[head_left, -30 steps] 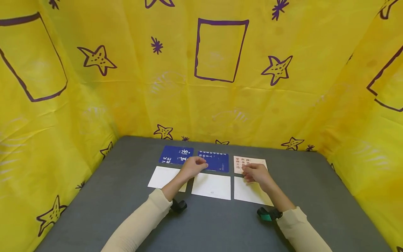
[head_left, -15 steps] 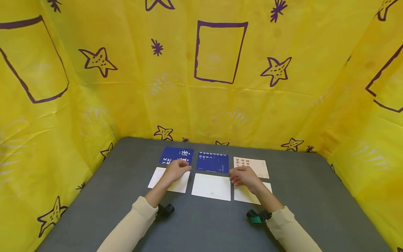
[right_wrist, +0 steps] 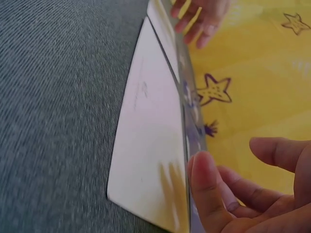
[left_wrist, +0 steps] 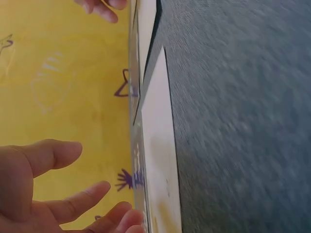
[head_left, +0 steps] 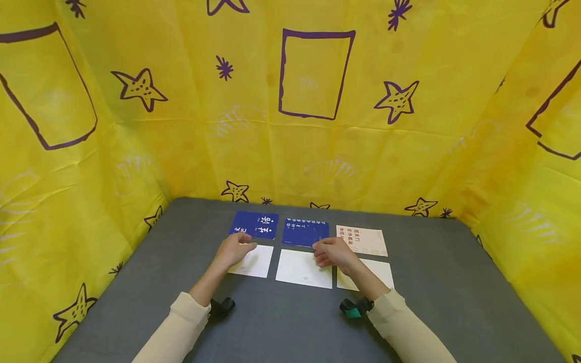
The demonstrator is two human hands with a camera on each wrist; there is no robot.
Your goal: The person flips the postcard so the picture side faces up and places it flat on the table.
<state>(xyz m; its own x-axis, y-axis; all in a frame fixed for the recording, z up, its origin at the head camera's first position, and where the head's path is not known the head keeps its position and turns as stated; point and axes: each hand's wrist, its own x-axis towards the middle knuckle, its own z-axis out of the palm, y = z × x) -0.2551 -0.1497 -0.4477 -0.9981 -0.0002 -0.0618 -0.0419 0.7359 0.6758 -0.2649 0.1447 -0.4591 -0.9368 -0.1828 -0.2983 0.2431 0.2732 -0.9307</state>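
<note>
Two rows of three cards lie flat on a dark grey table. At the back are a left blue card (head_left: 255, 222), a middle blue card (head_left: 303, 233) and a cream card (head_left: 375, 242) with red characters. In front are a left white card (head_left: 255, 263), a middle white card (head_left: 297, 269) and a right white card (head_left: 384, 274). My left hand (head_left: 233, 250) hovers over the left white card, partly hiding it. My right hand (head_left: 335, 253) is above the far right corner of the middle white card. In the wrist views, fingers of both hands are loosely bent, holding nothing.
The grey tabletop (head_left: 281, 327) spreads in front of and beside the cards. Yellow cloth (head_left: 254, 151) with purple drawings surrounds the table at the back and both sides. Dark straps (head_left: 222, 307) circle the wrists below cream sleeves (head_left: 172, 322).
Both hands have moved left: the left from beside the middle blue card to the left white card, the right from the cream card to the middle white card. The cards stay nearly in place.
</note>
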